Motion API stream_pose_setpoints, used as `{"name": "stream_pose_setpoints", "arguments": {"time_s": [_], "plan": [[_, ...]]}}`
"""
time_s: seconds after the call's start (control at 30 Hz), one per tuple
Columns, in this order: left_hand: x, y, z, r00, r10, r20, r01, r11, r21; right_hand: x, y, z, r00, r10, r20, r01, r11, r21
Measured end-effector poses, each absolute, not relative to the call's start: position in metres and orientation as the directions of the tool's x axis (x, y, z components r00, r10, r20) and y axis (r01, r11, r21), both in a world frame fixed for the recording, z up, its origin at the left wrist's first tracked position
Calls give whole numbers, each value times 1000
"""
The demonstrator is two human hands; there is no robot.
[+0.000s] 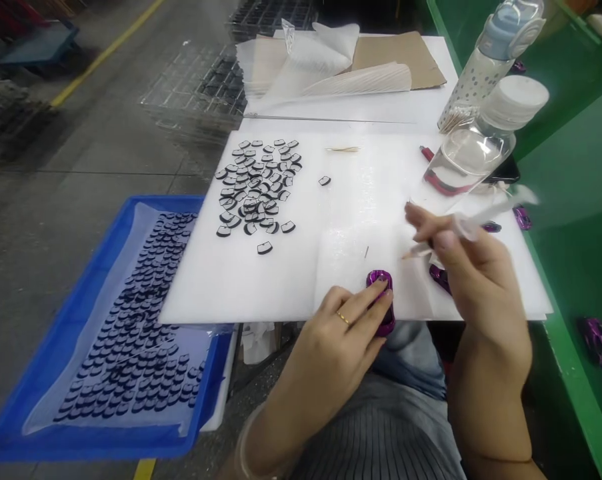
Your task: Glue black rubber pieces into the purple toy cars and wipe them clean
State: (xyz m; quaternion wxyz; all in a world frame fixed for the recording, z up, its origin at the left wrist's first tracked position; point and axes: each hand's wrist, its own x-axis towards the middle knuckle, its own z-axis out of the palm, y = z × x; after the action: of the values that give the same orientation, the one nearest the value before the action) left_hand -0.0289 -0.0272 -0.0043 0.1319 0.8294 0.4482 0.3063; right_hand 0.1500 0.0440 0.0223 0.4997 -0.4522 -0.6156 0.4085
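Far left of the grip of the left hand (343, 337), a blue tray (95, 448) with rows of dark pieces (145, 303). Nearer, ahead and left of that grip, scattered black-edged pieces (255, 190) on a white board (281, 287). Clamped inside the left grip, a purple toy car (387, 325) at the board's near edge. Right of it, clasped in the right hand (483, 277), a slim white tool (465, 227), tip apart from the car. Just beyond that second grip, a clear bottle (473, 160).
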Motion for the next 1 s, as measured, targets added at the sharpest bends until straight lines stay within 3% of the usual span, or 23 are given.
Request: {"name": "stream_pose_setpoints", "arguments": {"time_s": [0.1, 0.17, 0.27, 0.33, 0.5, 0.83, 1.0], "plan": [[-31, -17, -7, 355, 813, 462, 572, -580, 581, 155, 32, 30, -103, 943, 317, -281, 278, -918], [-27, -12, -11, 270, 819, 507, 527, -566, 634, 157, 28, 29, -267, 918, 295, -508, 126, -852], [-20, -9, -13, 183, 836, 517, 522, -529, 670, 157, 28, 21, -499, 829, 253, -644, -159, -748], [-18, -8, -13, 167, 842, 513, 525, -517, 676, 154, 30, 13, -517, 806, 287, -719, -228, -656], [-18, -7, -10, 151, 845, 514, 525, -509, 682, 150, 33, 3, -490, 820, 296, -797, -283, -534], [-16, -8, -11, 137, 846, 516, 534, -502, 681, 145, 28, 11, -459, 847, 269, -765, -223, -604], [-16, -8, -10, 138, 854, 502, 534, -491, 688, 139, 21, 15, -349, 914, 205, -759, -148, -634]]}}
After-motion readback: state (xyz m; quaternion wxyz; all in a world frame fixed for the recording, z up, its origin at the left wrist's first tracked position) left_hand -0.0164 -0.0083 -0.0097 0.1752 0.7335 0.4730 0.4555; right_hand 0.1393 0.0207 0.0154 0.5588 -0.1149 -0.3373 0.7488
